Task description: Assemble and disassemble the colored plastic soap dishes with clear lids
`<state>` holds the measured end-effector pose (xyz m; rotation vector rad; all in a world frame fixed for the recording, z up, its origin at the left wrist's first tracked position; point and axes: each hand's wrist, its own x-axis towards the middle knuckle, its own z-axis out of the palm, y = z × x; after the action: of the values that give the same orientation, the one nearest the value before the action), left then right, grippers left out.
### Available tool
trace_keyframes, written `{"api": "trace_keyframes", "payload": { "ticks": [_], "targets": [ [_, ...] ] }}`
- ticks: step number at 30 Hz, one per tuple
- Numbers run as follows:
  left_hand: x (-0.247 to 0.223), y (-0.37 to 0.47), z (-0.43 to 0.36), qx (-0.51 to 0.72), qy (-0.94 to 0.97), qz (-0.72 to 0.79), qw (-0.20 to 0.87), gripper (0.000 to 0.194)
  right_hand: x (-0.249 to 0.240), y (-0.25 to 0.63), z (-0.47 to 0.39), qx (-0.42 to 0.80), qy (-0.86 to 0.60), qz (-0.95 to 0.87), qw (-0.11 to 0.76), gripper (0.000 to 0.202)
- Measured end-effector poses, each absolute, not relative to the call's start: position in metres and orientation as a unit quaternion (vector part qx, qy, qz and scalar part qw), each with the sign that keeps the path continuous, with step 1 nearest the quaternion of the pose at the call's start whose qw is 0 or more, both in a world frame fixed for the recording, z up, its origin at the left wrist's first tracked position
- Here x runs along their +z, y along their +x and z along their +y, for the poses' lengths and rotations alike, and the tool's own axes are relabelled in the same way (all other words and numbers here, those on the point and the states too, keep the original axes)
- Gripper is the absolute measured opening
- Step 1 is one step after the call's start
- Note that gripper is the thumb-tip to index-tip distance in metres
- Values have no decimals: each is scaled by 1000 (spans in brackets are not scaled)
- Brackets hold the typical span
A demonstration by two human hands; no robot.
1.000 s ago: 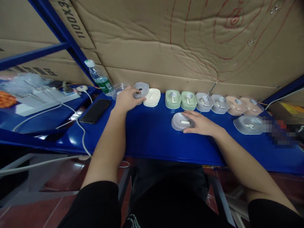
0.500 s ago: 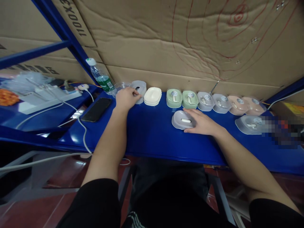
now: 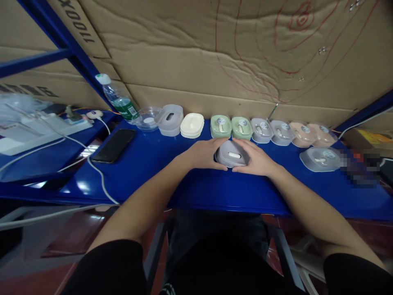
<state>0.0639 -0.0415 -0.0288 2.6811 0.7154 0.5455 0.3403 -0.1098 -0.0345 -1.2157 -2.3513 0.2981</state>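
Note:
A grey plastic box point(image 3: 233, 155) with a white piece in its lid slot sits on the blue table point(image 3: 196, 190). My left hand point(image 3: 210, 155) curves round its left side, and my right hand point(image 3: 253, 157) is wrapped round its right side. Behind my hands stands a row of lidded boxes: green ones point(image 3: 220, 126), grey ones point(image 3: 262, 130) and pink ones point(image 3: 302, 134). Cream trays point(image 3: 192, 125) are stacked to the left of the row. Beside them is a grey lid piece point(image 3: 170, 120) with a dark slot.
On the left are clear round lids point(image 3: 147, 119), a water bottle point(image 3: 120, 100), a black phone point(image 3: 114, 146) and white cables by a power strip point(image 3: 46, 133). A larger clear-grey box point(image 3: 320, 159) lies at the right. Cardboard point(image 3: 172, 49) stands behind the table.
My left hand has left the grey slotted piece and come right to the grey box's left side. My right hand remains at the box. The view has shifted slightly.

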Motion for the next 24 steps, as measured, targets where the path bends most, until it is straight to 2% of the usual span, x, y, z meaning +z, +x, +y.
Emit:
{"api": "trace_keyframes", "payload": {
  "ticks": [11,17,19,24],
  "targets": [
    [-34,64,-36,162,935,256,186,121,-39,335,-109,108,-455,-847,254,115],
    [-34,60,-34,174,938,244,175,122,-37,334,-113,110,-440,-839,300,99],
    [-31,59,-35,189,936,238,177,119,-37,333,-114,108,-437,-837,310,95],
    [-19,60,-41,234,918,259,186,95,-33,334,-114,96,-435,-825,347,91]
  ]
}}
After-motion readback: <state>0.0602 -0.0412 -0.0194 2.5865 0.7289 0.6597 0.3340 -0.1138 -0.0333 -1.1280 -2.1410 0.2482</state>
